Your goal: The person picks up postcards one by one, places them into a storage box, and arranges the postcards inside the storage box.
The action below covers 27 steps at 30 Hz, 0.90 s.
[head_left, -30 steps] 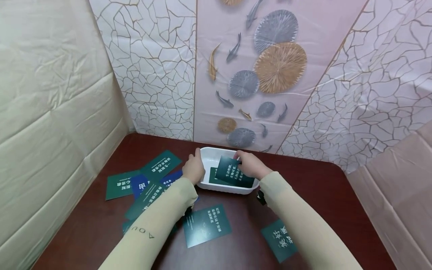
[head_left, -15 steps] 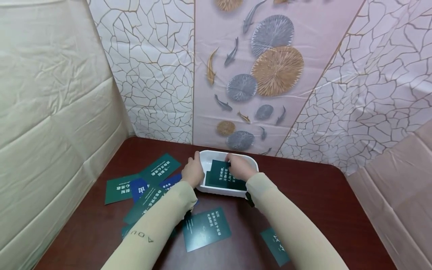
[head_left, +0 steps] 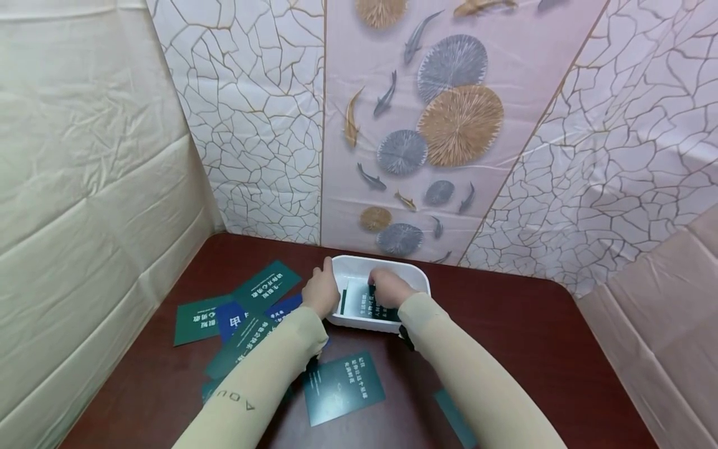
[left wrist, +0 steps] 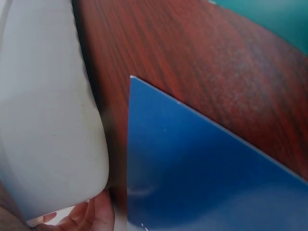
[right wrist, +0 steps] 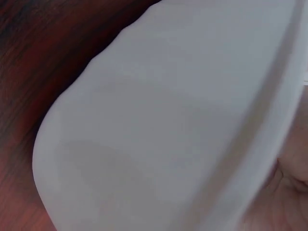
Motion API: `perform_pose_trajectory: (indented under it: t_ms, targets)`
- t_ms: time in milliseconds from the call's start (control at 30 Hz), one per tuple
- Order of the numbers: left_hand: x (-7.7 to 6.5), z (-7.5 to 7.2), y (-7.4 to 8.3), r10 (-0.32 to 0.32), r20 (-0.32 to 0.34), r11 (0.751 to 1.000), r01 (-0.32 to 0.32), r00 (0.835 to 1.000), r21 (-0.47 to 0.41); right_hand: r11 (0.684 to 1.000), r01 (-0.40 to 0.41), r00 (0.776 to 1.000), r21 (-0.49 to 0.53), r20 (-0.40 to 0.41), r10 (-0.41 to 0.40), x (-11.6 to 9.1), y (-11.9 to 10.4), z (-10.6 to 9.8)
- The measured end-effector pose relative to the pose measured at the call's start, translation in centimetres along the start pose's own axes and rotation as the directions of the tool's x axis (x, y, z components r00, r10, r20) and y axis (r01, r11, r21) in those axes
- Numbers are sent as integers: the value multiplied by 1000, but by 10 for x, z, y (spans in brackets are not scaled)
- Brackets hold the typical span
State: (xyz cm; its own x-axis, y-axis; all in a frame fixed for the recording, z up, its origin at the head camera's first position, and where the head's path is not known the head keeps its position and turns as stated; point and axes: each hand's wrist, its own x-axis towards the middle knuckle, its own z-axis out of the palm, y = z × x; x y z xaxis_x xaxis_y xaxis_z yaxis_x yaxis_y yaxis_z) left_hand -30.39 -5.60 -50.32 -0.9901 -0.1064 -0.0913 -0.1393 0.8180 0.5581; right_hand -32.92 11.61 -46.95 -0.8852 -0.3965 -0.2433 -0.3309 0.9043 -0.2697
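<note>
A white rectangular tray (head_left: 359,323) stands near the table's back edge. At its left end my left hand (head_left: 322,290) grips the wall and rim; in the left wrist view its fingers (left wrist: 102,211) curl round the tray's corner. My right hand (head_left: 391,288) reaches inside the tray and pinches a dark green card (head_left: 364,304) printed with white lettering. Light glares off that card, which lies low in the tray over another green card (head_left: 344,302). The right wrist view shows mostly the tray's outer wall (right wrist: 144,115), with part of the right hand at its edge.
Green cards (head_left: 266,285) and blue cards (head_left: 229,319) overlap on the table's left side. One green card (head_left: 343,388) lies in front of the tray, another (head_left: 455,419) partly under the right sleeve. Patterned cloth (head_left: 269,125) rises behind the table.
My right hand has moved left and down into the tray, lowering the green card it holds. The left hand has stayed on the tray's left end. The right sleeve covers more of the front-right card.
</note>
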Motion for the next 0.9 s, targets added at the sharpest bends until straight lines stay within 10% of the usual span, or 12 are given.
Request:
perform_pose_trajectory:
  t_ms: [900]
  targets:
    - [-2,2,2,-14,-1,1000,14,1000,6,999,38,995,-28,91,-35,-2,3,7]
